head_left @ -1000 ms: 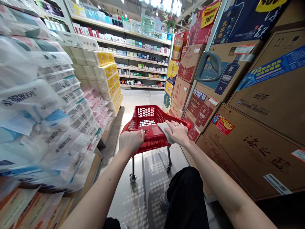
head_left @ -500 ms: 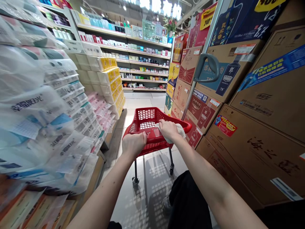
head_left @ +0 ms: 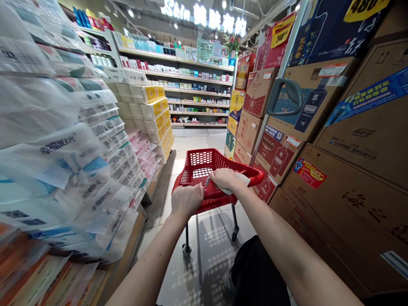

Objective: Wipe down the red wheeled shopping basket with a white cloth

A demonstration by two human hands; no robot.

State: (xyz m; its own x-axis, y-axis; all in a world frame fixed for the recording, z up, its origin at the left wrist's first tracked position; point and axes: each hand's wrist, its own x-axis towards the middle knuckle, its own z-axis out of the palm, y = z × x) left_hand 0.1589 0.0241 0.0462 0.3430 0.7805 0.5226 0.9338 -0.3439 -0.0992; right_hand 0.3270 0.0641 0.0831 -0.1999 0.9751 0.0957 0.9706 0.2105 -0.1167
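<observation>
With both hands placed on its near rim, a red plastic cart (head_left: 219, 178) stands at the centre of the aisle on a pale tile floor (head_left: 204, 272), its perforated basket showing nothing inside. The left hand (head_left: 187, 200) is on the rim at the cart's left, fingers curled closed around it. The right hand (head_left: 225, 179) lies palm down further along the same rim, on a pale cloth (head_left: 240, 179). Its fingers press the cloth against the rim; whether they actually grip it cannot be determined. The cloth is bunched between palm and plastic, with one end showing past the fingertips.

Two castors (head_left: 186, 250) are visible under the cart. Black trousers (head_left: 255, 276) occupy the lower foreground, directly behind the cart.

On the left side, plastic-wrapped tissue packs (head_left: 63, 170) are stacked high, with yellow-banded packs (head_left: 153, 108) further along. On the right side, cardboard cartons (head_left: 350, 221) stand close beside the cart, bearing printed labels and stickers. A grey handle (head_left: 284, 97) projects in front of the cartons. Shelves of small packaged goods (head_left: 197, 85) close off the far end of the aisle.
</observation>
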